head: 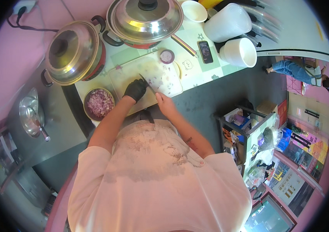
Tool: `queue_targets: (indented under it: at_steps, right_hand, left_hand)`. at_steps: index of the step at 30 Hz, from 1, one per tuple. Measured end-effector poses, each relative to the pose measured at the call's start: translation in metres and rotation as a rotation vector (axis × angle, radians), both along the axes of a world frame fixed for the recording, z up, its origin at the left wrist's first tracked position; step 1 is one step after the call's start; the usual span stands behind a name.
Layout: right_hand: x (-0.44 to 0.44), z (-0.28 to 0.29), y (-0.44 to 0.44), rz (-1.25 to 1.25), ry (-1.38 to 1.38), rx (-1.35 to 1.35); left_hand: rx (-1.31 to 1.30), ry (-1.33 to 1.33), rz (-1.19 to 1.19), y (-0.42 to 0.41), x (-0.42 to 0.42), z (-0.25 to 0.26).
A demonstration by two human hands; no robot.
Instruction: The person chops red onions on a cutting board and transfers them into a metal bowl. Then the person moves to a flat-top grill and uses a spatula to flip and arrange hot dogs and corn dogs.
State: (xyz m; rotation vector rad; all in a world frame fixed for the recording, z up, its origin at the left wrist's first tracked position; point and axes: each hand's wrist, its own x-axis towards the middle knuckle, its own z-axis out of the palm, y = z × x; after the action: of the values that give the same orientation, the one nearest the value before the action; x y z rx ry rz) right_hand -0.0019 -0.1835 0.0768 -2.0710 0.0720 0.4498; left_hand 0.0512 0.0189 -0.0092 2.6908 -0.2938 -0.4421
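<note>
My right hand point(166, 103), bare, grips the handle of a kitchen knife point(147, 83) whose blade slants up and left over a pale cutting board point(129, 71). Beside the blade, my left hand point(136, 89) in a black glove rests on the board with its fingers curled; whether anything lies beneath them is hidden. Small purple onion bits point(164, 82) are scattered on the board right of the knife. A cut red onion half point(167, 56) lies near the board's far edge, its ringed face up. Left of the board, a bowl point(85, 111) holds chopped red onion point(100, 103).
Two lidded pans point(68, 53) point(153, 26) stand behind the board. A phone point(205, 52), stacked white foam bowls point(238, 52) and a white container point(228, 22) are at the right. Left, a metal bowl point(31, 116) holds ladles. A person point(298, 71) stands far right, near a cluttered shelf point(247, 132).
</note>
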Motion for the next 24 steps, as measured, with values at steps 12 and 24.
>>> queue_targets:
  at_steps: [12,24]
  right_hand:
    - [0.023,-0.053,-0.023,-0.081,0.141,0.034]
    - [0.032,0.030,0.001,0.325,-0.088,-0.221]
  left_hand:
    - [-0.076,-0.166,-0.083,0.024,-0.002,0.001]
    - [-0.275,-0.103,0.111,0.012,-0.027,0.056]
